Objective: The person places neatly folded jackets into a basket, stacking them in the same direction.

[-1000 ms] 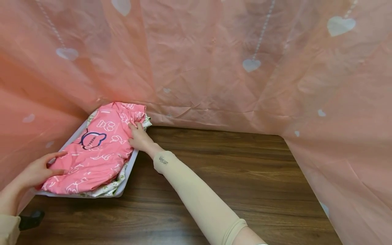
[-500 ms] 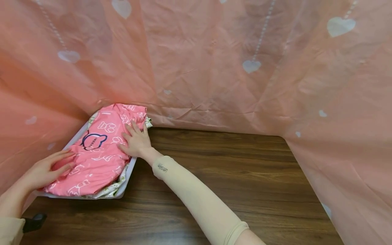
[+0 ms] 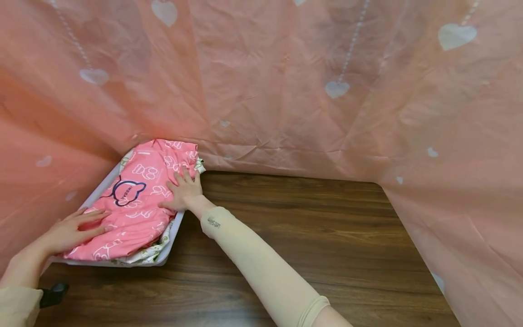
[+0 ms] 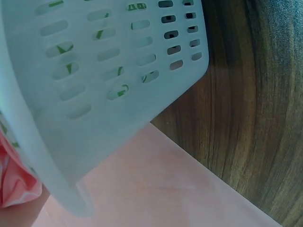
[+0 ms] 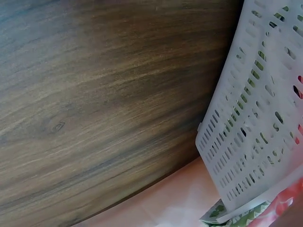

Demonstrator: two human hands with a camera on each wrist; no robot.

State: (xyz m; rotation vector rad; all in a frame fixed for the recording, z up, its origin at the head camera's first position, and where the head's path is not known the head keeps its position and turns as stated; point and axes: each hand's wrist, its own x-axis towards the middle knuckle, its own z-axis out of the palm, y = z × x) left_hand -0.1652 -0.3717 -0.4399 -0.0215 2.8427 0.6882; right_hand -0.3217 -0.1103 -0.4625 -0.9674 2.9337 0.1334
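A pink cloth (image 3: 139, 172) with white bear outlines and a dark blue bear-head print lies spread over the top of a white plastic basket (image 3: 175, 231). Under it, a white and green patterned cloth (image 3: 149, 255) peeks out along the near edge and at the far right corner. My left hand (image 3: 75, 231) rests on the cloth's near left part, fingers extended. On its right side lies my right hand (image 3: 185, 190), fingers spread across the fabric. Both wrist views show the slotted basket walls, with green-patterned fabric behind the slots.
The basket stands on a dark wood-grain tabletop (image 3: 306, 236), in the far left corner. Pink sheeting (image 3: 265, 91) with white hearts rises behind it and along both sides. A small black object (image 3: 54, 294) sticks out beside the left sleeve.
My right hand has let go of the cloth's right edge and now lies on it with spread fingers. My left hand has shifted slightly right, further onto the cloth.
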